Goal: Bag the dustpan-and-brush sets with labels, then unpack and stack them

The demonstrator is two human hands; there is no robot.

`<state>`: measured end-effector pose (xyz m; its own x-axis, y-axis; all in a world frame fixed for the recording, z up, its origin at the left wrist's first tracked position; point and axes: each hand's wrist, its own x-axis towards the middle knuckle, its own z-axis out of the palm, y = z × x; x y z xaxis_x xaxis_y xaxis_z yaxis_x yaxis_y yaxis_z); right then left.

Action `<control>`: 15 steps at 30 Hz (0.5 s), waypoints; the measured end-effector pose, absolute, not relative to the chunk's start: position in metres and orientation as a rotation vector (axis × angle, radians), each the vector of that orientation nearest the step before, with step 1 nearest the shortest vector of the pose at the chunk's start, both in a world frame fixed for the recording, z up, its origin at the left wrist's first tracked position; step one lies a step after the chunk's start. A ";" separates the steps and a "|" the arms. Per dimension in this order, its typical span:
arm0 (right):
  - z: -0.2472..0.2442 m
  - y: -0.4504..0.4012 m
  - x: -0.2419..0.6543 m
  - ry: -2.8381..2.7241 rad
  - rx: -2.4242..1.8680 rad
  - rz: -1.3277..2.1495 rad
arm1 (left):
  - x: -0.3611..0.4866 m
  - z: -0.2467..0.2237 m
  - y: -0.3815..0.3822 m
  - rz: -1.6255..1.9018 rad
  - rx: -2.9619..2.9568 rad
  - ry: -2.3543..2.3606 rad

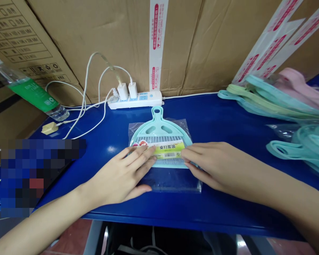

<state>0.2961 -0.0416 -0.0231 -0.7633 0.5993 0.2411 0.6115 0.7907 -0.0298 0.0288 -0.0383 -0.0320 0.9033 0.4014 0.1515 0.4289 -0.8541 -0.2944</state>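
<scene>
A light-blue mini dustpan and brush set (172, 128) lies flat in a clear plastic bag (172, 182) on the blue table, its handle pointing away from me. Across the grey bristles runs a yellow-green and white printed label (168, 148). My left hand (127, 170) rests over the label's left end, fingers stretched out and thumb apart. At the label's right end, the bent fingertips and thumb of my right hand (215, 164) close on its edge. Whether the label sits inside or on top of the bag, I cannot tell.
A white power strip (136, 99) with plugs and cables stands behind the set. A green-labelled bottle (34, 94) leans at left. More dustpan sets (271, 99) are piled at right, with others (303, 150) nearer. Taped cardboard (127, 42) backs the blue table (108, 131).
</scene>
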 end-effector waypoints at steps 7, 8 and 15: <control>-0.023 -0.041 0.296 -2.756 -0.953 -0.073 | 0.024 -0.031 -0.037 -0.087 -2.773 -0.655; -0.023 -0.042 0.296 -2.757 -0.964 -0.074 | 0.023 -0.031 -0.037 -0.094 -2.771 -0.659; -0.029 -0.043 0.297 -2.763 -1.050 -0.110 | 0.025 -0.031 -0.038 -0.119 -2.723 -0.700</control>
